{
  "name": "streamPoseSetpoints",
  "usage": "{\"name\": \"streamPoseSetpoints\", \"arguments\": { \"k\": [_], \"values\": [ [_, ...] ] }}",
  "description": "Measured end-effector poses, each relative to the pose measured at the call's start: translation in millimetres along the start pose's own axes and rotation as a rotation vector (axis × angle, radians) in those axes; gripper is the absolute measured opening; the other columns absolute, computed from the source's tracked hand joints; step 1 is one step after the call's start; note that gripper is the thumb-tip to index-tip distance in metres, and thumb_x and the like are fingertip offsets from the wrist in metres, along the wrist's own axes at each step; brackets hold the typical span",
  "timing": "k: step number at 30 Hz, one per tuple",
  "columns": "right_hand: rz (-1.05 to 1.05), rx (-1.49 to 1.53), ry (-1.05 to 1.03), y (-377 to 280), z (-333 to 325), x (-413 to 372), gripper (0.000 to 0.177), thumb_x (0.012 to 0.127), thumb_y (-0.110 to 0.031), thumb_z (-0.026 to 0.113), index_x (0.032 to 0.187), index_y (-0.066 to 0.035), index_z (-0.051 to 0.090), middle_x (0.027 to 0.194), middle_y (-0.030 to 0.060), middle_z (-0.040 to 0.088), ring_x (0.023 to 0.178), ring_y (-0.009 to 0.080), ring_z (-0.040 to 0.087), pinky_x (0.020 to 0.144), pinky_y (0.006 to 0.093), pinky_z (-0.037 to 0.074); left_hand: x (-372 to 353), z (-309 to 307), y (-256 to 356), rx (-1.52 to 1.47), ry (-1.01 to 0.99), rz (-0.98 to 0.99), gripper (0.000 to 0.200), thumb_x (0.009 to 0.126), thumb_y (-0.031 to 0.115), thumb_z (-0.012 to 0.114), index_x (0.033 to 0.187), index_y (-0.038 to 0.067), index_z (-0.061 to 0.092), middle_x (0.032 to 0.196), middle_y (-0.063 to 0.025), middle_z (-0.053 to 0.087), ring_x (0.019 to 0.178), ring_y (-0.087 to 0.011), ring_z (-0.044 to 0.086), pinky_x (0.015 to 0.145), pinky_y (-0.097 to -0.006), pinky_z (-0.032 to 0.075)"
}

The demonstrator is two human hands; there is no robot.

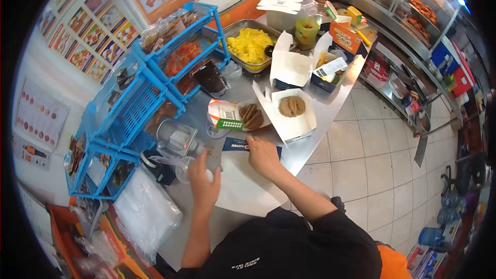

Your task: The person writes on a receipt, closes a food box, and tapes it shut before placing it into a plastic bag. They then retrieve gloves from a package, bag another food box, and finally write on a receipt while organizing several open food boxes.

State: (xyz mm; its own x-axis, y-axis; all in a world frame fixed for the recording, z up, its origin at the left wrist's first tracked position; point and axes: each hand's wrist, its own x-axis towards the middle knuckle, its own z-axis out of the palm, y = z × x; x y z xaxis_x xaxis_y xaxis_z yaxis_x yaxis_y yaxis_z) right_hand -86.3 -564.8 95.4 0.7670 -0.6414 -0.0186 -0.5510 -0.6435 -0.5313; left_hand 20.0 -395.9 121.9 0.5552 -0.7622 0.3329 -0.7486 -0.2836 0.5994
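My right hand [262,156] rests at the edge of a dark blue printed card or flap [236,144], its fingers bent on a white sheet-like piece [248,181] on the metal counter. My left hand [204,180] is raised with fingers apart, close to a clear plastic cup or bag [184,169]. Beyond my right hand stands an open white box [305,124] holding a round brown food portion [292,106]. Beside it, an open orange-and-green box [225,115] holds brown pieces [251,117].
Blue plastic racks [126,108] line the left side. A metal tray [243,26] of yellow food sits at the back, near more open boxes [292,64]. Clear plastic bags [144,212] lie at the left. The counter's right edge [330,116] borders the tiled floor.
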Motion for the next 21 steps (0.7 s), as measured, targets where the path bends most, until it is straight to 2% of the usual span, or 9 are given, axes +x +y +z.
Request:
{"name": "streamPoseSetpoints", "arguments": {
  "k": [3, 6, 10, 12, 13, 14, 15, 18, 21],
  "values": [
    [0.042, -0.007, -0.123, 10.8, -6.3, 14.6, 0.023, 0.072, -0.002, 0.055, 0.093, 0.004, 0.063, 0.09, 0.0231, 0.065, 0.085, 0.037, 0.065, 0.072, 0.046, 0.051, -15.1, -31.1, 0.0, 0.242, 0.089, 0.007, 0.056, 0.08, 0.013, 0.064, 0.13, 0.001, 0.043, 0.127, -0.0204, 0.047, 0.119, -0.0382, 0.042, 0.101, -0.0473, 0.029],
    [0.084, -0.048, -0.131, 27.6, 16.4, 28.4, 0.018, 0.072, -0.001, 0.054, 0.085, 0.004, 0.065, 0.081, 0.0209, 0.066, 0.082, 0.0373, 0.066, 0.072, 0.045, 0.053, -43.2, -36.6, -6.8, 0.262, 0.063, -0.236, 0.068, 0.082, 0.018, 0.064, 0.139, 0.002, 0.031, 0.137, -0.0232, 0.036, 0.125, -0.0383, 0.037, 0.105, -0.0487, 0.027],
    [0.165, -0.056, -0.239, 34.5, 24.5, 36.7, 0.018, 0.075, -0.002, 0.055, 0.083, 0.001, 0.07, 0.093, 0.0244, 0.066, 0.087, 0.037, 0.067, 0.073, 0.0439, 0.054, -77.4, -6.7, -26.0, -0.133, -0.04, -0.412, 0.081, 0.088, 0.022, 0.059, 0.146, 0.006, 0.005, 0.147, -0.0225, 0.018, 0.133, -0.037, 0.028, 0.108, -0.0493, 0.026],
    [0.247, -0.044, -0.363, 36.7, 22.6, 35.1, 0.028, 0.074, -0.002, 0.056, 0.1, 0.002, 0.065, 0.101, 0.0231, 0.065, 0.098, 0.0354, 0.064, 0.08, 0.0421, 0.052, -81.7, 0.7, -14.8, -0.3, -0.06, -0.449, 0.083, 0.091, 0.022, 0.056, 0.147, 0.009, -0.003, 0.149, -0.0219, 0.013, 0.134, -0.037, 0.027, 0.107, -0.0492, 0.028],
    [0.25, -0.043, -0.36, 39.9, 28.6, 32.2, 0.028, 0.074, -0.002, 0.056, 0.1, 0.002, 0.065, 0.101, 0.0231, 0.065, 0.098, 0.0354, 0.064, 0.08, 0.0421, 0.052, -76.2, -0.1, 3.3, -0.61, -0.098, -0.557, 0.078, 0.094, 0.023, 0.05, 0.147, 0.012, -0.006, 0.15, -0.0202, 0.015, 0.134, -0.0352, 0.028, 0.104, -0.0486, 0.032],
    [0.234, -0.014, -0.243, 42.3, 37.2, 29.1, 0.038, 0.075, -0.005, 0.058, 0.112, 0.004, 0.056, 0.105, 0.0244, 0.061, 0.102, 0.0369, 0.059, 0.085, 0.043, 0.049, -70.4, -0.4, 13.3, -0.921, -0.136, -0.655, 0.072, 0.097, 0.024, 0.044, 0.147, 0.016, -0.008, 0.15, -0.0185, 0.016, 0.135, -0.0333, 0.029, 0.101, -0.048, 0.036],
    [0.218, 0.015, -0.123, 38.7, 35.3, 23.6, 0.052, 0.076, -0.008, 0.059, 0.124, 0.006, 0.046, 0.109, 0.0256, 0.058, 0.107, 0.0385, 0.055, 0.09, 0.044, 0.046, -65.7, 4.0, 12.2, -0.983, -0.174, -0.542, 0.073, 0.098, 0.025, 0.042, 0.147, 0.022, -0.012, 0.152, -0.0177, 0.011, 0.133, -0.035, 0.033, 0.096, -0.047, 0.041],
    [0.058, 0.161, 0.046, 30.7, 25.1, 1.7, 0.055, 0.077, -0.009, 0.061, 0.126, 0.003, 0.039, 0.117, 0.0214, 0.053, 0.116, 0.0355, 0.048, 0.097, 0.0438, 0.04, -44.3, 15.5, 14.9, -0.967, -0.121, -0.327, 0.081, 0.094, 0.014, 0.048, 0.146, 0.021, -0.013, 0.153, -0.0189, 0.005, 0.132, -0.0362, 0.032, 0.1, -0.0459, 0.037],
    [-0.154, 0.345, 0.247, 28.5, 9.1, -11.1, 0.041, 0.08, -0.008, 0.061, 0.117, 0.002, 0.047, 0.113, 0.0204, 0.055, 0.108, 0.0352, 0.052, 0.091, 0.043, 0.043, -26.3, 27.6, 6.9, -0.999, -0.104, -0.311, 0.082, 0.093, 0.013, 0.051, 0.147, 0.018, -0.01, 0.152, -0.0207, 0.004, 0.134, -0.0357, 0.028, 0.102, -0.0437, 0.035]
  ]
}}
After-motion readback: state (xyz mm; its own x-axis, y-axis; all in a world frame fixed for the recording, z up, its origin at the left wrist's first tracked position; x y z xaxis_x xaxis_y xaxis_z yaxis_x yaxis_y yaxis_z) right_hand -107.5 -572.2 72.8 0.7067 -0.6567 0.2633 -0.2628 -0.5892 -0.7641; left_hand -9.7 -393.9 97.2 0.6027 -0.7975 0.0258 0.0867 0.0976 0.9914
